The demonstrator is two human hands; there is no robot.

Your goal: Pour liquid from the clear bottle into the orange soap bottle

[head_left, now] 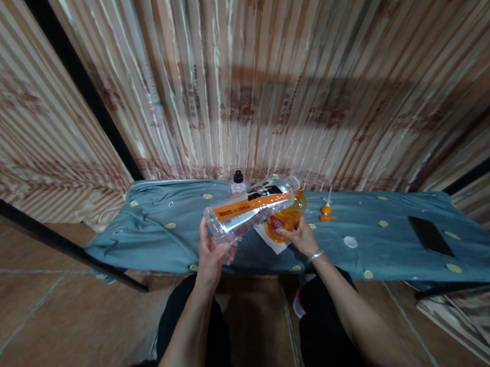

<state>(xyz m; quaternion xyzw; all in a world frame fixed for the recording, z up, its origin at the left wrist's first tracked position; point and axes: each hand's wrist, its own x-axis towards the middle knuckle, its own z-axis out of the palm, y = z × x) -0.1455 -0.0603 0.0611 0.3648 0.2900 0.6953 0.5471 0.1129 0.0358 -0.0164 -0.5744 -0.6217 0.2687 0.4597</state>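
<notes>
My left hand (212, 252) is closed around the base of a clear plastic bottle (251, 207) with an orange, black and silver label. That bottle is tilted nearly flat, its uncapped mouth to the right, over the neck of an orange bottle (284, 221). Whether the two mouths touch I cannot tell. The orange bottle holds orange liquid, and my right hand (301, 237) grips its side. Beneath it lies a white paper (276, 242). An orange pump top (327, 212) with a thin tube lies to the right, near a white round cap (350, 242).
Behind the clear bottle stands another bottle with a black cap (238, 177), mostly hidden. A dark phone (431, 236) lies at the right of the cloth-covered surface (387, 250). A pleated curtain (234, 79) hangs behind it. Black metal poles (80, 78) stand at the left.
</notes>
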